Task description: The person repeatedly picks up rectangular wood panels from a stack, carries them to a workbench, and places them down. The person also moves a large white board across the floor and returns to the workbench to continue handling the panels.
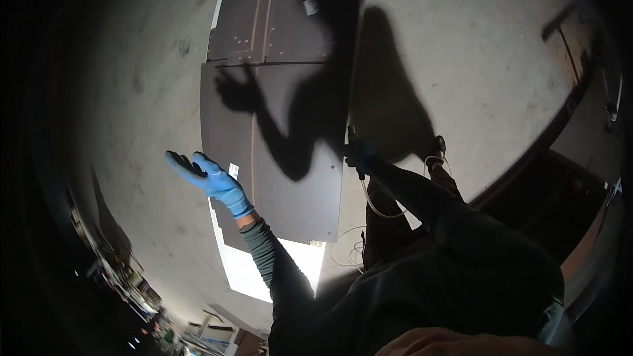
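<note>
My left hand [214,181], in a blue glove with dark fingertips, is raised over the left edge of a large dark grey panel [290,191]. Its fingers are stretched out and nothing is in them. In shadow at the panel's right edge, my gloved right hand [360,153] is closed round a slim dark hose tool [351,133]. A pale thin hose [377,211] runs from the tool's lower end past my legs. The tool's exact kind is hard to make out. Another dark panel [290,20] with small holes lies at the far end.
A bright white sheet [247,269] shows below the near panel. Piled items [142,287] line the lower left. Brown boards [567,53] stand at the far right, a dark open-looking box [534,204] nearer. My shadow falls across the panels and concrete floor [461,59].
</note>
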`<state>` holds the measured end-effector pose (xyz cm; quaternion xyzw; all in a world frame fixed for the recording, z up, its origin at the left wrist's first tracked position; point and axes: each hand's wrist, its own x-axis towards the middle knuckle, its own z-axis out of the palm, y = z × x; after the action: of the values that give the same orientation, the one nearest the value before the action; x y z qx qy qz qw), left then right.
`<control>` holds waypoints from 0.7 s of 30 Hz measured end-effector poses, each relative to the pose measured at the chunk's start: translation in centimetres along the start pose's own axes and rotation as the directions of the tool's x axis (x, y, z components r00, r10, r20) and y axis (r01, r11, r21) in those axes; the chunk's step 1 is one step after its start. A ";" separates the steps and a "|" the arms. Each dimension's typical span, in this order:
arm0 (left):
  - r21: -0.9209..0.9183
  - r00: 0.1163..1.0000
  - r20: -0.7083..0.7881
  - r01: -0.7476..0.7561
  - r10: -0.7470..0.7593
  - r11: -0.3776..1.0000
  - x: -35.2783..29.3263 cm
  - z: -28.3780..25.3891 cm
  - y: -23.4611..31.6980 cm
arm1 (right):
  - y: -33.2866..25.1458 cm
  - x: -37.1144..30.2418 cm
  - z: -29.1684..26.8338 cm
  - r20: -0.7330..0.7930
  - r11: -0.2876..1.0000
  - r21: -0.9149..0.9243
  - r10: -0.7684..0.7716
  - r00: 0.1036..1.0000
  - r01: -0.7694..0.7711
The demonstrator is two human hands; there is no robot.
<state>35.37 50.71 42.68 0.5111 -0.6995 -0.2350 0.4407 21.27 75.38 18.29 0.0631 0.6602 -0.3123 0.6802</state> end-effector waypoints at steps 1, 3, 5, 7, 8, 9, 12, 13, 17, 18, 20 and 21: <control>-0.096 0.998 0.059 0.003 0.003 0.995 0.5 1.6 2.3 | 0.6 -1.7 -0.9 0.058 0.975 0.208 -0.085 0.995 0.072; -0.219 0.964 0.258 -0.010 0.068 0.976 -1.2 6.0 6.5 | 2.0 -4.5 -4.0 0.161 0.873 0.467 -0.239 0.958 0.140; -0.013 0.860 0.493 -0.147 0.134 0.989 -6.2 11.8 9.1 | 4.2 -6.7 -8.3 0.192 0.891 0.439 -0.220 0.956 0.117; -0.034 0.713 0.676 -0.220 0.185 0.975 -11.0 18.4 10.0 | 7.4 -8.6 -14.1 0.201 0.654 -0.195 -0.703 0.683 0.731; 0.180 0.688 0.695 -0.448 0.210 0.876 -12.7 22.1 10.3 | 9.1 -9.7 -17.1 0.183 0.430 -0.286 -0.853 0.489 0.856; 0.212 0.680 0.703 -0.480 0.208 0.851 -13.9 25.1 9.7 | 11.2 -10.6 -20.2 0.086 0.443 -0.305 -0.869 0.488 0.843; 0.341 0.737 0.634 -0.537 0.234 0.771 -14.2 32.7 7.1 | 17.5 -13.3 -28.2 -0.291 0.806 0.154 -0.516 0.806 0.572; 0.435 0.755 0.638 -0.513 0.148 0.740 -13.7 35.3 6.0 | 19.3 -13.5 -30.4 -0.236 0.752 0.614 -0.113 0.965 0.238; 0.607 0.759 0.648 -0.570 0.071 0.554 -12.0 40.7 0.5 | 28.8 -14.6 -34.6 -0.532 0.634 0.715 0.218 0.818 0.296; 0.624 0.710 0.681 -0.438 -0.176 0.647 -11.3 41.1 -0.5 | 31.4 -14.6 -35.2 -0.563 0.684 0.674 0.233 0.793 0.278; 0.622 0.604 0.778 -0.706 -0.170 0.337 -10.5 41.5 -2.0 | 35.6 -13.7 -35.3 -0.757 0.856 -0.276 -0.473 0.450 0.436; 0.643 0.689 0.708 -0.539 -0.156 0.544 -10.2 41.6 -2.1 | 37.5 -13.6 -35.5 -0.823 0.944 -0.185 -0.300 0.482 0.271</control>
<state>1.68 54.25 16.39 0.4370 -0.8914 -0.0024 -0.1206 10.71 127.58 14.57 0.0849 0.9105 -0.3416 0.2171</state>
